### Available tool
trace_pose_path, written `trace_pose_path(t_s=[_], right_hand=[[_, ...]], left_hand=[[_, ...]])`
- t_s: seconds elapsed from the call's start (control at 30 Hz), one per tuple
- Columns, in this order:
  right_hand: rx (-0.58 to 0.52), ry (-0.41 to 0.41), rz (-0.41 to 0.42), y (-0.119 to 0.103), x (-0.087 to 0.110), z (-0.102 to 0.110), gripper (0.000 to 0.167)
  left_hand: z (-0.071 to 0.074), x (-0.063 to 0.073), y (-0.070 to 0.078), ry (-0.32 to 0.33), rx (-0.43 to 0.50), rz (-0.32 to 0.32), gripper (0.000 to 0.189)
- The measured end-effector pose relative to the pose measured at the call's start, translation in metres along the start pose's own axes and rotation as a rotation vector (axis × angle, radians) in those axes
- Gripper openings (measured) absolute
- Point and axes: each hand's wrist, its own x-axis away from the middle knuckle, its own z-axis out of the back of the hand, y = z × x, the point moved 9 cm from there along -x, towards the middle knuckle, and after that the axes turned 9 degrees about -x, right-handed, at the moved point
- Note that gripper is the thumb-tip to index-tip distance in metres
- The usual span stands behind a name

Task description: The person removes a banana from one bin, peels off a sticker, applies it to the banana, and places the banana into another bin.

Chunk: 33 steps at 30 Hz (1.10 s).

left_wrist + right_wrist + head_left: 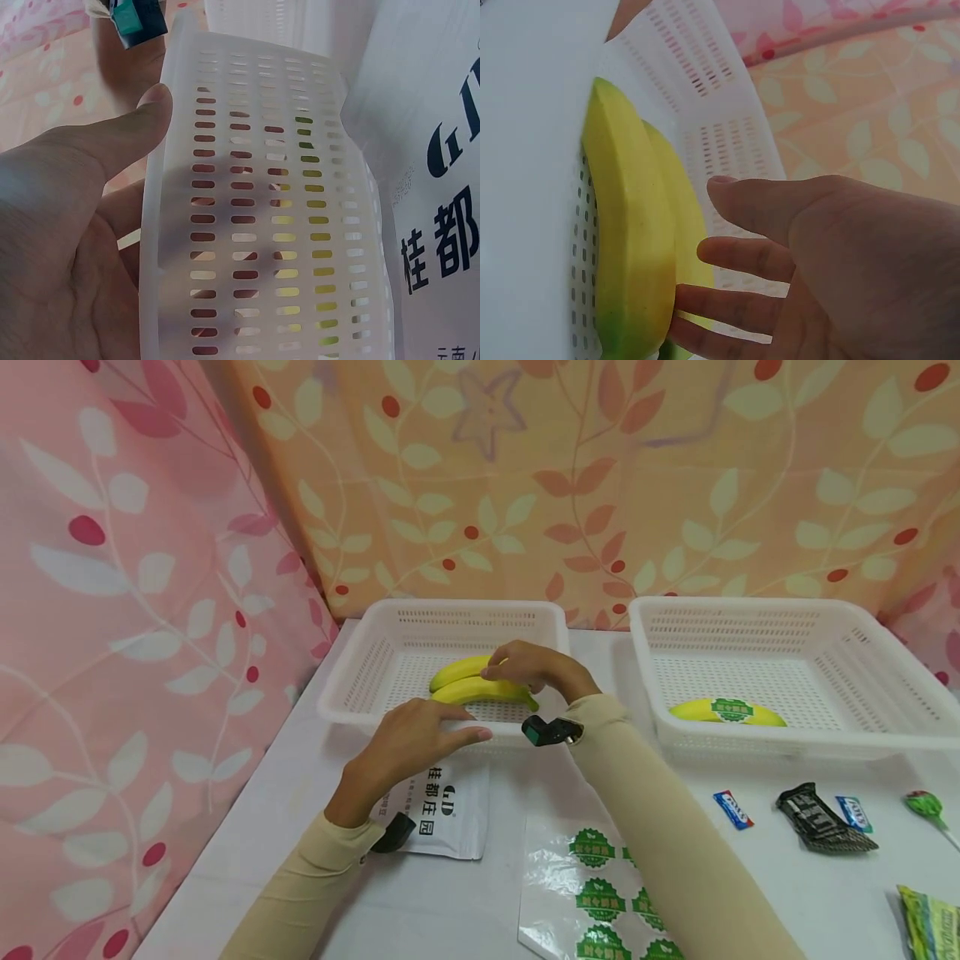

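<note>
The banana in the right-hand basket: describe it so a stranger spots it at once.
Before the patterned curtain, find the white basket on the right. Just inside its near wall lies one yellow banana. Its round green sticker sets it apart from the two bananas in the left basket, on which no sticker shows.

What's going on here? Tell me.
A person's right hand is inside the left basket, right at two bananas without gripping them. The left hand is at that basket's near rim. In the right basket lies another banana, wearing a green sticker. A sheet of green stickers lies on the table.
</note>
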Motion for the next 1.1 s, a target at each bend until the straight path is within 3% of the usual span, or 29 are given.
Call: trace_pose_path(t_s=[0.43, 0.8, 1.1], right_hand=[[-0.041, -0.117, -0.113, 0.009, 0.001, -0.015, 0.062], [-0.01, -0.223, -0.133, 0.008, 0.004, -0.024, 0.04], [-0.013, -0.194, -0.002, -0.002, 0.008, -0.015, 0.038]], left_hand=[[-0.002, 0.002, -0.001, -0.009, 0.009, 0.018, 0.062], [-0.001, 0.0, -0.001, -0.011, -0.003, 0.039, 0.059], [-0.001, 0.001, -0.002, -0.016, -0.01, 0.05, 0.06]])
